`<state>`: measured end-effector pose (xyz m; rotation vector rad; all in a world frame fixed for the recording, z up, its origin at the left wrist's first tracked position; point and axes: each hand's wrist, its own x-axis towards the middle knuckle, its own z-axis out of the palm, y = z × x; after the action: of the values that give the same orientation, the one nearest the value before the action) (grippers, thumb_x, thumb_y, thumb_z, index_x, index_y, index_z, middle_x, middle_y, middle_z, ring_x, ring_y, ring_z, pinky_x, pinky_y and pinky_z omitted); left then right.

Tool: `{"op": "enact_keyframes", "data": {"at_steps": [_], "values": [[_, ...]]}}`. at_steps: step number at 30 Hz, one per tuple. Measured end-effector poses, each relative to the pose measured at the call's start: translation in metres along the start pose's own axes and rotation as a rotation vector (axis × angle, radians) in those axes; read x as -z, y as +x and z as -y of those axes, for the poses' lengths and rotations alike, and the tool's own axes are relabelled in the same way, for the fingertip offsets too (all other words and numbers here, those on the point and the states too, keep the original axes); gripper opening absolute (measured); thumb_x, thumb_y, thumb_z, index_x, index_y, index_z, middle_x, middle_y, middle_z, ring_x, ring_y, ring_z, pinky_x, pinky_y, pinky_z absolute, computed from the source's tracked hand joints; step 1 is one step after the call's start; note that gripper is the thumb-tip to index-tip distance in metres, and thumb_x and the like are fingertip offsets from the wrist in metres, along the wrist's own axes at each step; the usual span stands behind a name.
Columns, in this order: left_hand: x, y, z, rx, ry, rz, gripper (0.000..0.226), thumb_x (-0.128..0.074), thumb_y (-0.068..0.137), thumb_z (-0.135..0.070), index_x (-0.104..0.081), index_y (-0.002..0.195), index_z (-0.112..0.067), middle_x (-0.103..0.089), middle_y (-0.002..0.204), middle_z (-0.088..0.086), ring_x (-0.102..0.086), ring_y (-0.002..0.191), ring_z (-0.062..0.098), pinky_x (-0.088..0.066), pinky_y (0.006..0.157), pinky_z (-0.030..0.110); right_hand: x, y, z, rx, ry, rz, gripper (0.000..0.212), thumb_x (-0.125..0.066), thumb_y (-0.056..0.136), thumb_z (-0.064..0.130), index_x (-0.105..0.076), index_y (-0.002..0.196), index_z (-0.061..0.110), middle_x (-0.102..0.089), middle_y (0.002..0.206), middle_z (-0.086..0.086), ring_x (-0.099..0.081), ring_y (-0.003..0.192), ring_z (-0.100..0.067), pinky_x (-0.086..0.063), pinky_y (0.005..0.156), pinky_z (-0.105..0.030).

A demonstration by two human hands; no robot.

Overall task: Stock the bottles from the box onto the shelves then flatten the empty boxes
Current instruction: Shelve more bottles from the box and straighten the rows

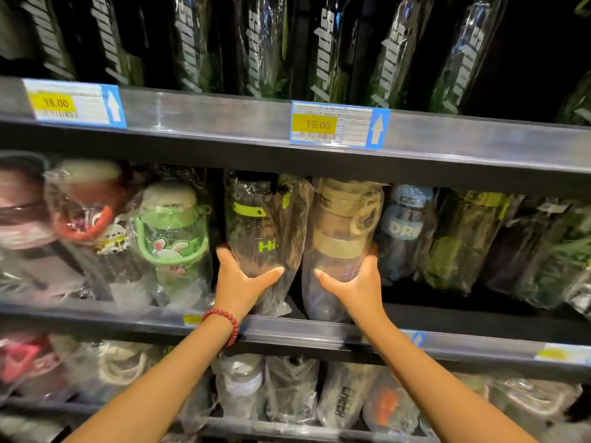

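Both hands up at the middle shelf (287,327), one bottle each. Left hand (238,279) wraps the lower body of the dark "Hi" bottle (256,225) w/ lime trim, thumb across the front, fingers curled round its left side, so it's clamped on. Right hand (355,282) does the same on the tan-capped bottle (342,225), thumb in front, fingers round the right flank. Both bottles sit in clear plastic bags, long axis upright, tops tipped back a touch toward the rear of the shelf, caps just under the upper shelf rail w/ the 19.00 price tag (332,124).

Key relation: each bottle rises straight up from its grip, base at or just behind the middle shelf's front lip, so my read is the next push goes back and down into the row. The two bottles are just beside each other, bags touching or nearly; the green bunny bottle (172,228) is to the left of the "Hi" one, the blue "DR.." bottle (406,225) right of the tan one. Each hand is nearest its own bottle, no crossing.

Hard to see: bottle bases hidden by hands and crinkled bag, can't tell if they're resting on the shelf yet. Gap depth behind is dark. Left edge of frame is blurred. No box in view.
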<state>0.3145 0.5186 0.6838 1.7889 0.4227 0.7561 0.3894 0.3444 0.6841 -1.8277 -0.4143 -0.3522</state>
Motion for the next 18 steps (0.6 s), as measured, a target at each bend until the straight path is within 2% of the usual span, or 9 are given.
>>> {"op": "enact_keyframes", "data": {"at_steps": [2,5,8,13,16,18], "values": [[-0.004,-0.003,0.001,-0.009,0.007,-0.048,0.077,-0.086,0.064,-0.020,-0.029,0.114,-0.011,-0.044,0.117,0.002,-0.047,0.109,0.017,-0.038,0.092,0.026,-0.002,-0.001,0.002,-0.022,0.009,0.032,0.057,-0.088,0.062,0.021,-0.033,0.077,0.027,-0.047,0.083,0.004,-0.050,0.074,-0.008,-0.042,0.063,-0.013],[-0.009,-0.007,-0.004,-0.021,0.006,-0.090,0.075,-0.084,0.065,-0.018,-0.027,0.113,-0.013,-0.040,0.114,-0.002,-0.042,0.106,0.012,-0.034,0.088,0.021,-0.002,0.000,0.004,-0.041,0.026,0.081,0.055,-0.087,0.063,0.023,-0.034,0.078,0.028,-0.049,0.087,0.001,-0.051,0.078,-0.012,-0.045,0.068,-0.021],[-0.009,-0.007,-0.004,-0.025,0.006,-0.090,0.075,-0.085,0.064,-0.019,-0.026,0.112,-0.014,-0.041,0.116,-0.001,-0.044,0.107,0.014,-0.035,0.088,0.023,0.001,0.000,0.005,-0.053,0.045,0.113,0.053,-0.086,0.065,0.023,-0.035,0.078,0.028,-0.048,0.085,0.004,-0.051,0.077,-0.010,-0.045,0.068,-0.021],[-0.008,-0.008,-0.002,0.011,0.010,-0.106,0.087,-0.087,0.060,-0.025,-0.031,0.123,-0.007,-0.048,0.123,0.007,-0.050,0.112,0.022,-0.043,0.097,0.034,0.004,-0.001,0.005,-0.071,0.093,0.161,0.053,-0.086,0.066,0.022,-0.039,0.090,0.021,-0.050,0.095,0.002,-0.053,0.086,-0.012,-0.047,0.072,-0.020],[-0.008,-0.011,-0.005,0.006,0.022,-0.117,0.080,-0.087,0.060,-0.027,-0.032,0.116,-0.012,-0.049,0.119,0.005,-0.051,0.110,0.021,-0.043,0.094,0.032,0.008,-0.001,0.005,-0.048,0.099,0.198,0.057,-0.085,0.066,0.024,-0.038,0.098,0.017,-0.051,0.103,-0.005,-0.054,0.093,-0.017,-0.048,0.080,-0.028],[-0.007,-0.013,-0.006,0.009,0.033,-0.114,0.079,-0.087,0.061,-0.030,-0.031,0.115,-0.015,-0.047,0.119,0.002,-0.050,0.113,0.021,-0.042,0.094,0.030,0.010,-0.001,0.005,-0.038,0.100,0.220,0.059,-0.086,0.066,0.026,-0.038,0.100,0.017,-0.050,0.101,-0.001,-0.054,0.093,-0.016,-0.047,0.077,-0.022]]}}
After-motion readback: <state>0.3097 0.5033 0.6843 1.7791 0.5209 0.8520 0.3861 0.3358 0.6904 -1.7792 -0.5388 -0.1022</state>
